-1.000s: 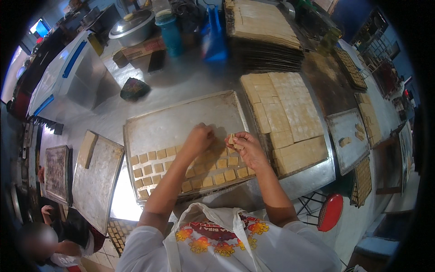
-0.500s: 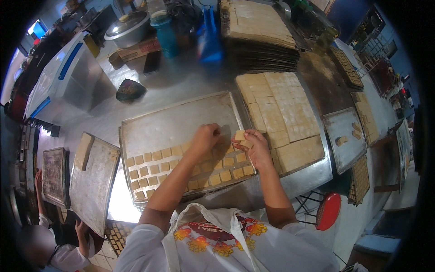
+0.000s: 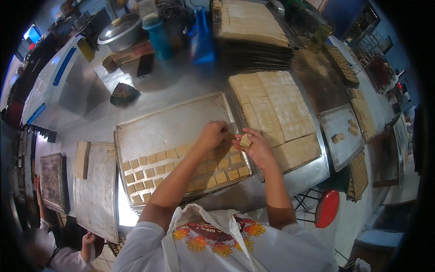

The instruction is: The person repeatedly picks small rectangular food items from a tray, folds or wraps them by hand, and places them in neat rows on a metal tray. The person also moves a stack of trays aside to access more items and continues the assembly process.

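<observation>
Hovering close, two hands (image 3: 211, 135) show one dough square (image 3: 245, 141); right fingers (image 3: 254, 134) hold it.

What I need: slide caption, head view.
Right hand holding a dough piece, left hand above a metal tray of dough squares.

open room over far half of tray (image 3: 172, 122), dough squares (image 3: 160, 170) crowding near half, dough slab (image 3: 276, 113) at right
</observation>
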The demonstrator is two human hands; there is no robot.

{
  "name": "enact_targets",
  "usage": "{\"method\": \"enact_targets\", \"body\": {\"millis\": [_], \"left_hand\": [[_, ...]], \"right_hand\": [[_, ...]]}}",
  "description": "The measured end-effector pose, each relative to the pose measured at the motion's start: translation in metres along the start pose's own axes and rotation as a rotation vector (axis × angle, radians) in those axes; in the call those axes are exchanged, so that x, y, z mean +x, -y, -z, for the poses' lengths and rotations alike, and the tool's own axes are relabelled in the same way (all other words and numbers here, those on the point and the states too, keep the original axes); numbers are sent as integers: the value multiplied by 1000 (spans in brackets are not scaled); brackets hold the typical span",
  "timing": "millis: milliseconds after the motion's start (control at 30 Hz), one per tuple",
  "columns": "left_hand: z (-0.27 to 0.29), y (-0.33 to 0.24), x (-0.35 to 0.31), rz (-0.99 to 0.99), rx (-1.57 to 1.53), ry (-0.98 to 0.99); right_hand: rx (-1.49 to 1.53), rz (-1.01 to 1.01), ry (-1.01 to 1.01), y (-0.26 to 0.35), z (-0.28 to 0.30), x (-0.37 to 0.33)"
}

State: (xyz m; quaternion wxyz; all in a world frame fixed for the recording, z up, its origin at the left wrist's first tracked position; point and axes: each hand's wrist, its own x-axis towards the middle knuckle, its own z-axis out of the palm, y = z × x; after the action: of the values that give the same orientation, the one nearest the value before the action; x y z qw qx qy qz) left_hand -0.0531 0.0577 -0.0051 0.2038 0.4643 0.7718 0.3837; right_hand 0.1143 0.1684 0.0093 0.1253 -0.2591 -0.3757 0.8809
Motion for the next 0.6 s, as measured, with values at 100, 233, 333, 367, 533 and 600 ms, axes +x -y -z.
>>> {"method": "enact_targets", "body": {"millis": [100, 233, 333, 367, 533, 600], "left_hand": [[0, 4, 0, -154, 154, -41], [28, 23, -18, -133, 158, -41], [39, 35, -41, -163, 398, 17], [37, 36, -50, -147, 421, -12], [38, 22, -54, -57, 325, -39], [39, 10, -46, -112, 305, -97]], "right_hand": [[154, 26, 101, 6, 11, -7], [199, 59, 148, 7, 17, -10], [163, 88, 154, 2, 17, -4], [138, 72, 129, 0, 16, -1], [-23, 74, 47, -5, 3, 10], [-163, 126, 14, -4, -6, 11]]}}
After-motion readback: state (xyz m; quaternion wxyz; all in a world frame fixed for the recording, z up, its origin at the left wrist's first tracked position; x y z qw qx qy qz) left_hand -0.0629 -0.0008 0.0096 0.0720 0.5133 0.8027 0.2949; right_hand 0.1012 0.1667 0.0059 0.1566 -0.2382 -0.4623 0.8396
